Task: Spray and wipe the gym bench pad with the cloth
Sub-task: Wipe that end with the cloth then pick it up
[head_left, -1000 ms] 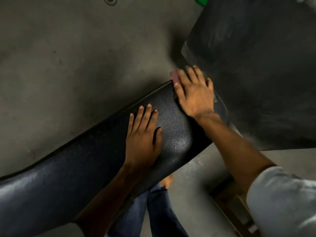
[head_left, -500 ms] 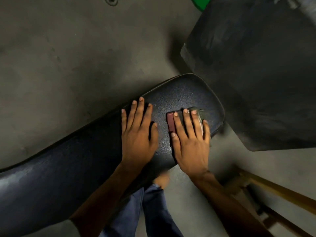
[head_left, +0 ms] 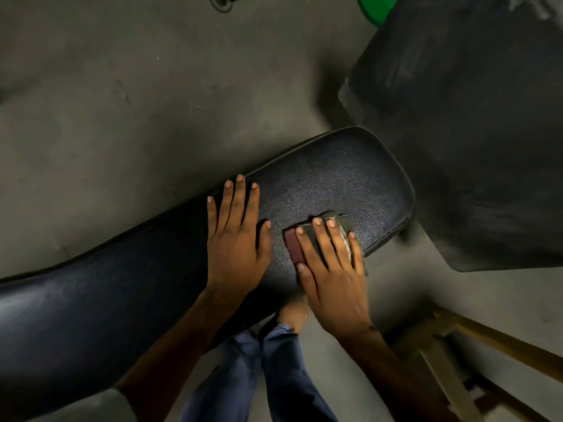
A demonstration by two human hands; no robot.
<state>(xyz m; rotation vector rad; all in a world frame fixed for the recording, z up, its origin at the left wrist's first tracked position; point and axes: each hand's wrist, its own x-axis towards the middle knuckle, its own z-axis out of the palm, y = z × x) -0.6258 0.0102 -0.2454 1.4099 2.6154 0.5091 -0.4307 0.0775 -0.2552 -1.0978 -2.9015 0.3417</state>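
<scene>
The folded cloth lies on the bench pad, near its front edge and close to the rounded end. The right hand presses it flat, fingers straight and a little spread. The left hand rests flat beside it, fingers spread, holding nothing. The cloth looks soft and light, and may slide easily on the smooth pad, so pressing from above seems better than pinching.

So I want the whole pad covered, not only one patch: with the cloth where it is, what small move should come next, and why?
Probably slide the right hand, flat on the folded cloth, back out toward the pad's rounded end. The cloth sits near the bench pad edge closest to the person, bare pad lies beyond it, and the left hand rests flat alongside, steadying.
</scene>
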